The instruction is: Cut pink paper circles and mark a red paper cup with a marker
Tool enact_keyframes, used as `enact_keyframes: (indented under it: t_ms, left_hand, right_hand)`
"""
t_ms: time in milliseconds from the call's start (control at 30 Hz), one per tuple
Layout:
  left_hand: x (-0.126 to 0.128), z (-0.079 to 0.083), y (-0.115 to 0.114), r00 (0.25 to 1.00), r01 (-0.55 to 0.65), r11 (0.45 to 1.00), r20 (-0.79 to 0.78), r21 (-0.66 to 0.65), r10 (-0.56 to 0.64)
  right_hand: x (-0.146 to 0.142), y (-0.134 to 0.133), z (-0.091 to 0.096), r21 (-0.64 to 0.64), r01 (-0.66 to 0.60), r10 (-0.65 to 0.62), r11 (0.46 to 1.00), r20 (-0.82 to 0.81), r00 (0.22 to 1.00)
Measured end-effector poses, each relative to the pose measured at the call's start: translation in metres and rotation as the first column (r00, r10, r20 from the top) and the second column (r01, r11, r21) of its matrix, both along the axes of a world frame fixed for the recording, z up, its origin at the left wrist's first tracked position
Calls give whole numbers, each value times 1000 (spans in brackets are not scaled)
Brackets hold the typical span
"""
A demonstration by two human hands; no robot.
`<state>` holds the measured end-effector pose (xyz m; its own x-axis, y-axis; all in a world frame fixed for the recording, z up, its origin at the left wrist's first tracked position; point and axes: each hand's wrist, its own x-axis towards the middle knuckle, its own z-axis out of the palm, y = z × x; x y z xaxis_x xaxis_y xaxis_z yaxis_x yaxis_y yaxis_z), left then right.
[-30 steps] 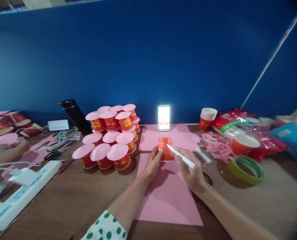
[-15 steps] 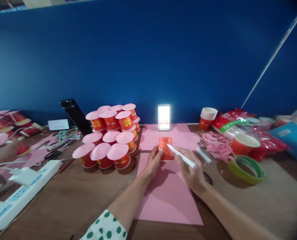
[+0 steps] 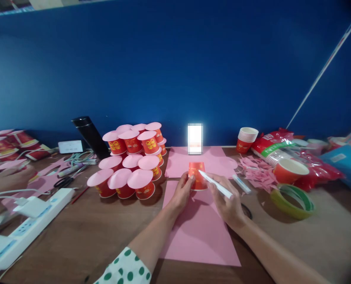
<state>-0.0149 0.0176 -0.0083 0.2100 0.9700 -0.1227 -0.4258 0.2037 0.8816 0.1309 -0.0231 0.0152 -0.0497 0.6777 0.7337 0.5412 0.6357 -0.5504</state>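
Observation:
A red paper cup [image 3: 196,180] stands upside down at the top of a pink paper sheet [image 3: 197,232]. My left hand [image 3: 182,193] is closed round its left side, thumb on the front. In my right hand [image 3: 224,197] is a white marker pen [image 3: 218,186], its tip at the cup's face; whether it touches I cannot tell. More pink paper [image 3: 181,161] lies behind the cup. To the left stand several upturned red cups [image 3: 140,191] in stacked rows, each topped with a pink paper disc [image 3: 140,178].
On the right are stacked cups [image 3: 246,140], pink scraps [image 3: 256,173], a single cup [image 3: 289,171], a tape roll [image 3: 292,201] and a red plastic bag [image 3: 320,163]. To the left are a power strip [image 3: 42,215], scissors [image 3: 64,180], a black flask [image 3: 89,136] and another person's hand [image 3: 12,177].
My hands, the cup and the pen hold almost the same pose. At the far left, the other person's hand has shifted, and a pink disc now shows above it.

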Motion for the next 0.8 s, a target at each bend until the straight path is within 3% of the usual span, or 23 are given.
enact_keyframes:
  t_ms: [800]
  left_hand:
    - [-1,-2,0,1000,2,1000,-25,19,-1]
  right_hand:
    - [0,0,1,4,-4,4,1000,10,1000]
